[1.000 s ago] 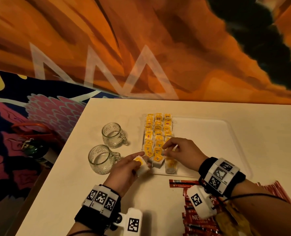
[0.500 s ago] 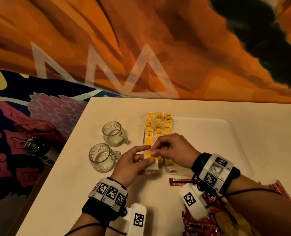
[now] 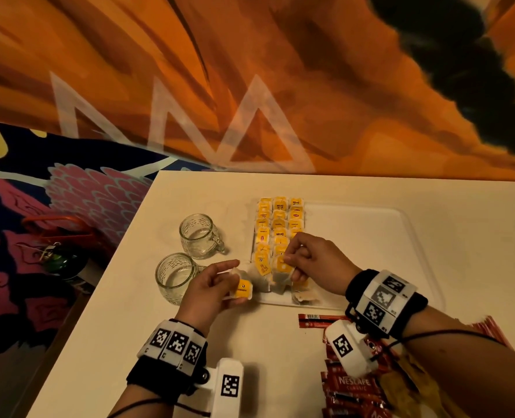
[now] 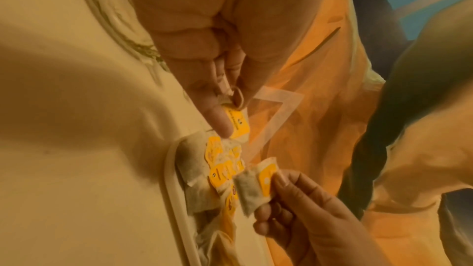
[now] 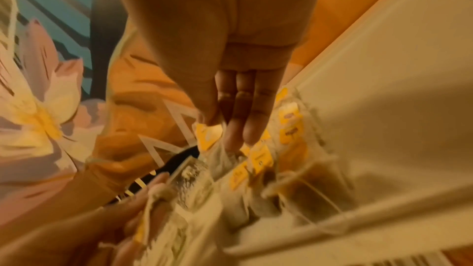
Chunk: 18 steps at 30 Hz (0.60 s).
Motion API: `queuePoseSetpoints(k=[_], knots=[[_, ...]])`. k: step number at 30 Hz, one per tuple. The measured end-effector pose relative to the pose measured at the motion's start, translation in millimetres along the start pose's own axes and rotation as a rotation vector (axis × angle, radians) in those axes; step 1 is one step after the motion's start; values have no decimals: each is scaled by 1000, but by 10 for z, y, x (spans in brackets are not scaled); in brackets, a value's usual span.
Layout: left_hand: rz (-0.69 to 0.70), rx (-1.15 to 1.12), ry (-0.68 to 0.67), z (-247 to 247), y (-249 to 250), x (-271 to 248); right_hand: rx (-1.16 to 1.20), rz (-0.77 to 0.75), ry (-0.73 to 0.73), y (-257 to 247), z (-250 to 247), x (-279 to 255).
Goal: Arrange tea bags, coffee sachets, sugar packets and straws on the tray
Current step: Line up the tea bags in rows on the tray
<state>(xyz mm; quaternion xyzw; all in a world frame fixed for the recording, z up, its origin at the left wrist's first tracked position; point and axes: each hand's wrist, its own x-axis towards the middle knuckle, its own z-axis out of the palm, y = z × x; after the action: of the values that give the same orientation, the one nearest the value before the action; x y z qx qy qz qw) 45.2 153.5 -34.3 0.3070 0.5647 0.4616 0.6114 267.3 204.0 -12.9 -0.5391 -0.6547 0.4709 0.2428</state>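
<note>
A white tray (image 3: 371, 251) lies on the table, with rows of yellow-tagged tea bags (image 3: 279, 224) along its left side. My left hand (image 3: 217, 282) pinches one tea bag (image 3: 242, 289) just off the tray's front left corner; the left wrist view shows that tea bag (image 4: 239, 122) between thumb and fingers beside the tray rim (image 4: 171, 169). Over the nearest end of the rows, my right hand (image 3: 307, 260) pinches another tea bag (image 3: 282, 267), the bag hanging below its tag (image 4: 256, 187). The right wrist view is blurred. Loose tea bags (image 3: 303, 295) lie at the tray's front edge.
Two glass mugs (image 3: 200, 235) (image 3: 176, 276) stand left of the tray. Red coffee sachets (image 3: 349, 384) are piled at the front right, with one (image 3: 319, 321) just before the tray. The table's left edge drops to a floor holding a dark bottle (image 3: 66, 263).
Half a second ago both hands met at the near end of the rows. My left hand has since drawn back left with a tea bag, and my right hand holds one over the tray.
</note>
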Motion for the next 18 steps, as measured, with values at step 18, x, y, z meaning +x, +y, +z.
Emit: queuePoseSetpoints(k=[18], knots=[[70,167,47,-56,-53,-7,-305,67,-33,208,258,101]])
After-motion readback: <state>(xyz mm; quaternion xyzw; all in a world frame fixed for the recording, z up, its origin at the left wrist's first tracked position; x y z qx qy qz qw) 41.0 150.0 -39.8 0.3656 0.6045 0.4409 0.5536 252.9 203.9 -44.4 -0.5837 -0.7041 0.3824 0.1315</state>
